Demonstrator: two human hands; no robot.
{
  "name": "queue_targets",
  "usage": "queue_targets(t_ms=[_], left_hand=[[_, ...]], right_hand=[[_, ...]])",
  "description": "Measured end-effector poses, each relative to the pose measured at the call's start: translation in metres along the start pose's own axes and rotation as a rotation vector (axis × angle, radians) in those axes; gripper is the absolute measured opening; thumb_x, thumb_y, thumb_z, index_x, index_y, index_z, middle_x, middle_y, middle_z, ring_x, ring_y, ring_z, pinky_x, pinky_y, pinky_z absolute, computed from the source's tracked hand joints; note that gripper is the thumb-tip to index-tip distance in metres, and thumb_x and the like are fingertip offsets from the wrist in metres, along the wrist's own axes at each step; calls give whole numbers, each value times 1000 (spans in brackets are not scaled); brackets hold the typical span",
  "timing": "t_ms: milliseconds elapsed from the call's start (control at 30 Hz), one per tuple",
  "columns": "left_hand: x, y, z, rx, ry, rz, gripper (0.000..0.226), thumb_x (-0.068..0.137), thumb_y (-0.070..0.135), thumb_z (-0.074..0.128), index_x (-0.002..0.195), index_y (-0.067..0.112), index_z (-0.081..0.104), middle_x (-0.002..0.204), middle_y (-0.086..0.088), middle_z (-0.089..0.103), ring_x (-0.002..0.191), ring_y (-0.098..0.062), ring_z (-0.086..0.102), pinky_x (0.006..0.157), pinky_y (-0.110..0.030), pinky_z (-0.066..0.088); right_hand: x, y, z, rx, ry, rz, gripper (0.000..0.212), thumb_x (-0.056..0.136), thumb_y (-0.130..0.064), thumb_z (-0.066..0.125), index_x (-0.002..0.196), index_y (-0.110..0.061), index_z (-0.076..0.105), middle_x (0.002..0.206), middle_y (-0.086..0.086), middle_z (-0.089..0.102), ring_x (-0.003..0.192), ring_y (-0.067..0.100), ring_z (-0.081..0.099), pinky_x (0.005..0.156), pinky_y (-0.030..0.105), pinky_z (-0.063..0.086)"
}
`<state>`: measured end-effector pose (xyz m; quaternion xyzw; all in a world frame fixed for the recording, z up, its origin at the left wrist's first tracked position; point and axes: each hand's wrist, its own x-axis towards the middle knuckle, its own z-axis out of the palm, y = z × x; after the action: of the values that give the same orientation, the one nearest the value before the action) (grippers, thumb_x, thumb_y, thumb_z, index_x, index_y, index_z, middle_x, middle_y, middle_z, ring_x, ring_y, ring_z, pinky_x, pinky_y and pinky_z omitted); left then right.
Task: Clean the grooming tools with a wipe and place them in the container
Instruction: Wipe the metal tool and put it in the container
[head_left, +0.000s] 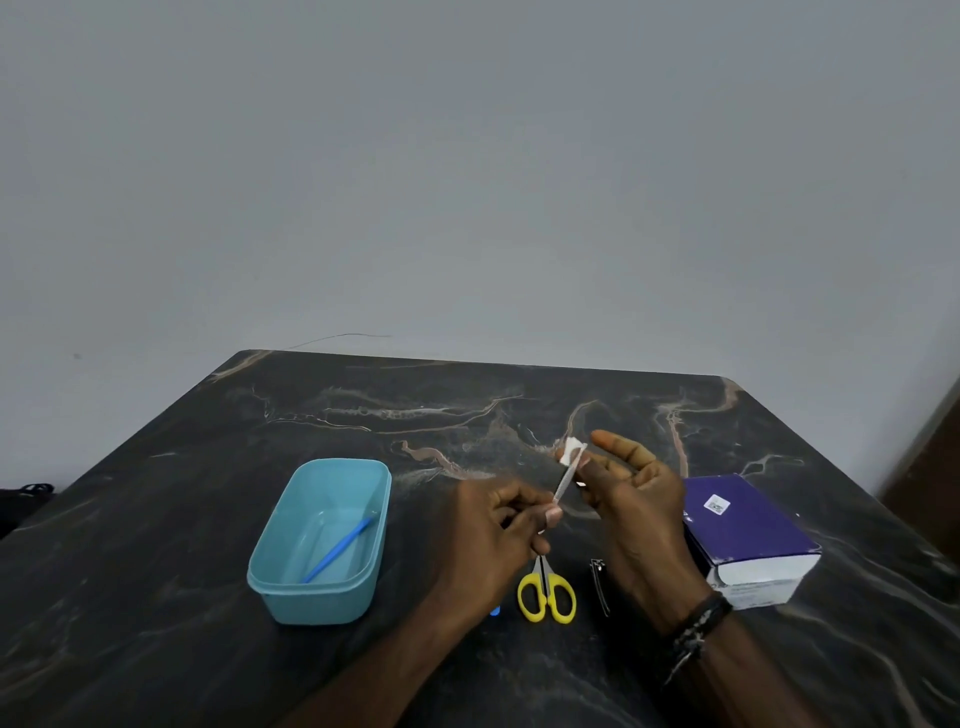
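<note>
**Slim file, small wipe: where the slip could come**

While the left hand (498, 525) pinches the lower end of the thin grey metal nail file (563, 483) between thumb and fingers, the right hand (623, 488) nips a small white wipe (571, 448) against the file's upper tip, its other fingers spread loosely. Both are held above the dark marbled table (363, 405). The rectangular teal plastic container (319, 540) sits to the left, already holding a blue plastic stick (340, 545); the yellow-handled scissors (546, 595) and the black metal nail clipper (600, 584) lie near the wrists, apparently unwiped.

Risks, as I judge them: the narrow file could twist out of so light a pinch if the wipe drags hard, and the little wipe could slip off the tip (it looks barely held). Carrying the file left, a forearm might knock the scissors. A purple and white cardboard box (748, 535) stands just beside the right wrist.
</note>
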<state>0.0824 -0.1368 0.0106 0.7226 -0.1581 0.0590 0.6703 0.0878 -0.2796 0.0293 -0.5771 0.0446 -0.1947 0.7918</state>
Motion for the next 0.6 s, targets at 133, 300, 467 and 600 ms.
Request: queue_targets(t_ms=[133,300,467,600], left_hand=[[-1,-1,0,20,-14,-3,11,82,11,74,78,21,74,63,-1,72,55,-16,70,55,-32,57],[1,5,-3,-9,35,22,21,83,2,71,75,22,72,67,2,74,51,-10,66,50,-18,52],[1,7,-3,-13,65,27,23,83,3,71,77,25,72,69,2,75,52,-12,67,51,-19,54],[2,5,-3,-28,17,-18,12,83,5,73,81,16,73,66,-2,74,52,-13,67,52,-21,55]], right_hand=[[1,1,-2,8,8,-17,25,82,3,69,103,-10,63,82,5,78,71,12,75,54,16,53],[-1,7,1,-107,-116,63,28,84,2,68,109,-8,64,89,11,78,77,23,74,64,31,57],[-1,6,1,-113,-167,88,33,82,0,71,113,-7,64,88,14,78,74,23,72,64,32,57],[1,4,0,-63,-88,42,28,82,5,69,106,-9,65,83,11,78,64,14,72,51,21,52]])
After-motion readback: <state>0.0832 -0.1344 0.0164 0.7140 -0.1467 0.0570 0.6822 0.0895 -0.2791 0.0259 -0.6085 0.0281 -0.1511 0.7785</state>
